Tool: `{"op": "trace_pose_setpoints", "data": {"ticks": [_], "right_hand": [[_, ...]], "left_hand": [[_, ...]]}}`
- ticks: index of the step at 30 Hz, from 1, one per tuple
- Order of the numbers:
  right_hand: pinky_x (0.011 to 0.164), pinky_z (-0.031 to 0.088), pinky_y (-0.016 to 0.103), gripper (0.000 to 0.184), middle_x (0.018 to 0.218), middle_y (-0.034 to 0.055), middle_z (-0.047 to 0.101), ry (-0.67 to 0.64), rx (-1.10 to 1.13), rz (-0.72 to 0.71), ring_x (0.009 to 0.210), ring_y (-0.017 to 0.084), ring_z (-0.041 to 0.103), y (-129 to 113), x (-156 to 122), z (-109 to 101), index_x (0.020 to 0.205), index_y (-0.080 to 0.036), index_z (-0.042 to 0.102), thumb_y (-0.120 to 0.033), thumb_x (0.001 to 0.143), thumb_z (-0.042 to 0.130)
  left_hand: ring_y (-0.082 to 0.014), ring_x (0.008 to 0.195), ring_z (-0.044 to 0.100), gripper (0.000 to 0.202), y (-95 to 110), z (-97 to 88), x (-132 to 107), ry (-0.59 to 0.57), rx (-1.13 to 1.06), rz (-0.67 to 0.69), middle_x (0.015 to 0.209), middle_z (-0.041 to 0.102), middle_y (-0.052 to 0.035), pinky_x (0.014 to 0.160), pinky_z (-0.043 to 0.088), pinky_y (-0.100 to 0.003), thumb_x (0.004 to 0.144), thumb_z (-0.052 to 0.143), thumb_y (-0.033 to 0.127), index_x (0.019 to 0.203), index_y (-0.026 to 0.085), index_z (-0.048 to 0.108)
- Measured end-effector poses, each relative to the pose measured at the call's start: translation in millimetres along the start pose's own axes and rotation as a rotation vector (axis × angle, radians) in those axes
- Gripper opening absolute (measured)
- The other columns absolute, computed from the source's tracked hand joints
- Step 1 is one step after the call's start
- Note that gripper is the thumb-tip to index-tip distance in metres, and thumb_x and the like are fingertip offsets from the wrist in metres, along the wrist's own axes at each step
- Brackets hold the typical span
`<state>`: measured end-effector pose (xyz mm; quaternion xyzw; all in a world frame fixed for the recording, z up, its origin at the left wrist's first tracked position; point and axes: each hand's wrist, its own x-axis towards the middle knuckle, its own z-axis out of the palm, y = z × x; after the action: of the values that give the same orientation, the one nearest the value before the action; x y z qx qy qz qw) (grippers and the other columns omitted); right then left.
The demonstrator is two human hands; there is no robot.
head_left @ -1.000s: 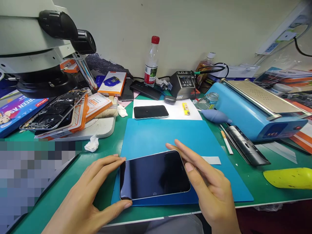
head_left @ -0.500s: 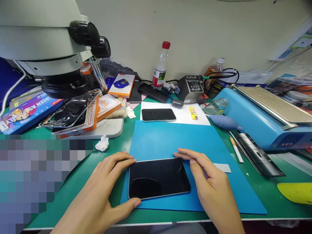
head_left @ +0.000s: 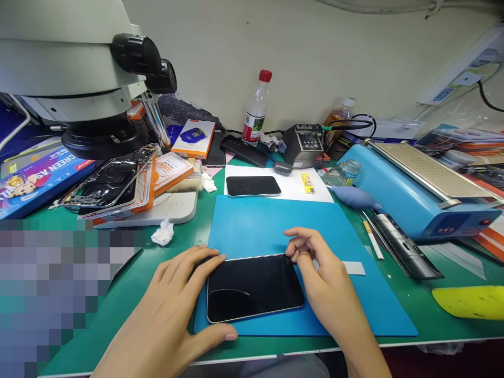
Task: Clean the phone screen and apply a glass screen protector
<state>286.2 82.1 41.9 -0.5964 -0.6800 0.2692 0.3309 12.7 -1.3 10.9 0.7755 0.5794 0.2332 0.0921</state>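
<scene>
A large black-screened smartphone [head_left: 254, 289] lies flat, screen up, on the blue mat [head_left: 271, 218]. My left hand [head_left: 177, 302] spans its left end with the fingers apart. The fingertips rest at the far edge, and the thumb lies just off the near edge. At the far right corner is my right hand [head_left: 321, 281], its index finger arched and the other fingers curled in by the thumb. Whether those fingers pinch something is hidden; a pale patch shows behind them. A white strip [head_left: 354, 268] lies right of that hand.
Behind the mat, a second phone [head_left: 254, 186] and a yellow lighter [head_left: 307, 184] lie on white paper. A microscope [head_left: 106, 105] overhangs the left side. To the right are a blue air blower [head_left: 356, 198], a cigarette [head_left: 373, 240] and a blue machine [head_left: 421, 194].
My right hand's fingers have curled in at the phone's corner from a straighter pose. My left thumb has slid right and off the near edge. The view has turned slightly right.
</scene>
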Motion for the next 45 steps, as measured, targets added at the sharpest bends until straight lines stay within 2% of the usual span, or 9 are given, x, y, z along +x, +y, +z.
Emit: {"op": "trace_pose_setpoints", "data": {"ticks": [3, 7, 11, 14, 19, 25, 32, 45], "right_hand": [[0.065, 0.054, 0.026, 0.030, 0.092, -0.0007, 0.071, -0.006, -0.057, 0.003, 0.072, 0.015, 0.068, -6, 2, 0, 0.119, -0.028, 0.064, -0.033, 0.104, 0.038], [0.053, 0.042, 0.027, 0.028, 0.080, -0.0030, 0.068, 0.013, -0.182, -0.031, 0.057, 0.015, 0.061, -14, 5, 3, 0.115, -0.028, 0.063, -0.032, 0.106, 0.037], [0.058, 0.039, 0.030, 0.025, 0.079, -0.0007, 0.069, 0.085, -0.347, -0.112, 0.061, 0.019, 0.063, -18, 7, 14, 0.114, -0.026, 0.062, -0.025, 0.103, 0.039], [0.059, 0.033, 0.032, 0.023, 0.079, 0.0020, 0.069, 0.156, -0.478, -0.176, 0.070, 0.023, 0.067, -17, 8, 26, 0.113, -0.024, 0.061, -0.019, 0.102, 0.041], [0.064, 0.033, 0.034, 0.019, 0.079, 0.0031, 0.068, 0.252, -0.671, -0.246, 0.074, 0.024, 0.069, -18, 7, 36, 0.110, -0.022, 0.059, -0.016, 0.105, 0.042], [0.070, 0.039, 0.036, 0.018, 0.081, 0.0041, 0.069, 0.243, -0.831, -0.263, 0.075, 0.024, 0.069, -26, 5, 34, 0.107, -0.022, 0.057, -0.013, 0.107, 0.042], [0.068, 0.039, 0.035, 0.015, 0.086, 0.0054, 0.072, 0.188, -0.895, -0.255, 0.074, 0.022, 0.067, -30, 8, 31, 0.103, -0.022, 0.056, -0.014, 0.106, 0.044], [0.057, 0.028, 0.033, 0.023, 0.074, 0.0031, 0.068, 0.149, -0.843, -0.213, 0.067, 0.021, 0.069, -30, 14, 31, 0.102, -0.023, 0.052, -0.005, 0.103, 0.037]], "left_hand": [[-0.0369, 0.136, 0.065, 0.068, 2, -1.3, 4, 0.007, 0.011, -0.007, 0.153, 0.066, -0.0055, 0.102, 0.060, -0.051, 0.095, 0.081, 0.057, 0.153, 0.039, 0.051], [-0.0361, 0.132, 0.067, 0.066, 9, -5.0, 8, 0.009, 0.052, 0.030, 0.150, 0.066, -0.0077, 0.101, 0.060, -0.051, 0.094, 0.082, 0.048, 0.150, 0.034, 0.051], [-0.0404, 0.140, 0.060, 0.082, 17, -2.8, 13, 0.054, 0.106, 0.076, 0.149, 0.064, -0.0134, 0.107, 0.056, -0.055, 0.090, 0.086, 0.046, 0.157, 0.027, 0.044], [-0.0395, 0.135, 0.062, 0.091, 22, 1.4, 18, 0.029, 0.071, 0.072, 0.145, 0.065, -0.0125, 0.106, 0.056, -0.055, 0.087, 0.091, 0.051, 0.161, 0.029, 0.041], [-0.0364, 0.128, 0.064, 0.075, 26, 6.8, 22, -0.008, -0.054, 0.035, 0.141, 0.065, -0.0096, 0.104, 0.058, -0.055, 0.089, 0.091, 0.040, 0.153, 0.032, 0.051], [-0.0369, 0.131, 0.061, 0.069, 28, 6.3, 22, -0.036, -0.117, -0.006, 0.141, 0.063, -0.0105, 0.107, 0.057, -0.056, 0.090, 0.089, 0.034, 0.150, 0.029, 0.056], [-0.0364, 0.133, 0.058, 0.070, 31, 3.5, 23, -0.050, -0.146, -0.024, 0.143, 0.060, -0.0100, 0.109, 0.055, -0.059, 0.090, 0.088, 0.032, 0.151, 0.029, 0.053], [-0.0354, 0.130, 0.060, 0.068, 31, 1.6, 25, -0.051, -0.170, -0.034, 0.140, 0.062, -0.0102, 0.108, 0.055, -0.057, 0.088, 0.091, 0.033, 0.147, 0.027, 0.058]]}}
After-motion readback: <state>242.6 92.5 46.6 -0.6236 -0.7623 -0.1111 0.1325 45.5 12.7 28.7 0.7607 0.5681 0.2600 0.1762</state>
